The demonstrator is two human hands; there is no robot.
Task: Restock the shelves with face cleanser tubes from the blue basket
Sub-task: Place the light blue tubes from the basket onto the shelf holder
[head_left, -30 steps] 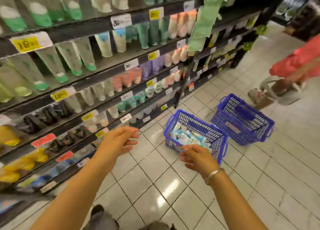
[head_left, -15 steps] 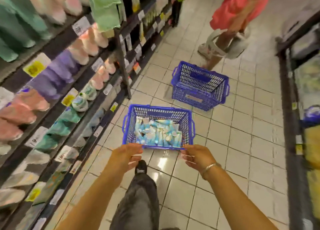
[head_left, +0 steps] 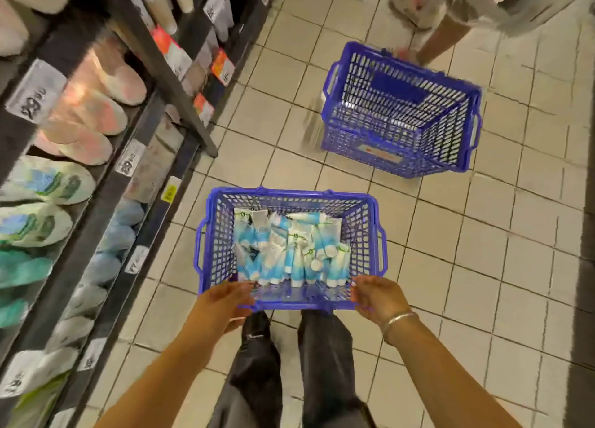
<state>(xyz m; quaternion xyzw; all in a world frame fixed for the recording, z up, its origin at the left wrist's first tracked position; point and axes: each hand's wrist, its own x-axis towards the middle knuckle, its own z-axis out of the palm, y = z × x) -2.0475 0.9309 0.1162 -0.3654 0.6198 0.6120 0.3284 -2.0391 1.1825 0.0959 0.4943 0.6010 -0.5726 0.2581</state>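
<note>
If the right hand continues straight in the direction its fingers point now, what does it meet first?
Probably the near rim of the blue basket; the right hand is already at it. Beyond lie the face cleanser tubes.

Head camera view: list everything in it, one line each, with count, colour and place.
near basket: one, blue, on the floor tiles at the person's feet.
face cleanser tubes: a pile, too many to count, blue and white, inside the near basket.
far basket: one, blue, on the floor further up the aisle; no contents visible.
shelves: dark, along the left, holding pink, blue, green and white tubes with price tags.
other person: one, top right, only partly visible.
left hand: at the near basket's near rim.
right hand: at the same rim, with a bracelet.
</note>
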